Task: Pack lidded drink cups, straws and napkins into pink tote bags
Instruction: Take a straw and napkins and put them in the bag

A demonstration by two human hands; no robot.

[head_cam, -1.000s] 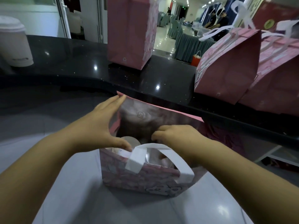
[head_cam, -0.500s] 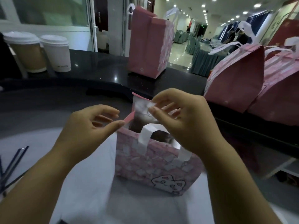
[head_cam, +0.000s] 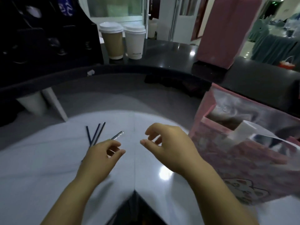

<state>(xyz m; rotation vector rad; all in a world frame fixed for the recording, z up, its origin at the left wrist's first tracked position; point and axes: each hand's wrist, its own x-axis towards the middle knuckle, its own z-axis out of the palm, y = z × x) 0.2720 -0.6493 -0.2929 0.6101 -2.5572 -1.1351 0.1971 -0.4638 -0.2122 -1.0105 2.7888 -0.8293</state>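
Observation:
A pink tote bag (head_cam: 240,161) with a cat print and white handles stands open at the right on the white counter (head_cam: 48,159). Dark wrapped straws (head_cam: 95,134) lie fanned on the counter at centre left. My left hand (head_cam: 102,156) hovers right over their near ends, fingers curled and apart, holding nothing. My right hand (head_cam: 168,146) floats just left of the bag, fingers loosely spread and empty. Two lidded cups, a brown one (head_cam: 112,41) and a white one (head_cam: 134,41), stand on the black raised ledge at the back.
A taller pink bag (head_cam: 222,33) stands on the black ledge (head_cam: 170,62) at the back right. A dark rack (head_cam: 40,33) fills the upper left. A white cup (head_cam: 32,103) sits under the ledge at the left.
Both hands have left the bag's mouth and moved left and down. The view swung left, so the bag now sits at the right and the straws and cups are in sight.

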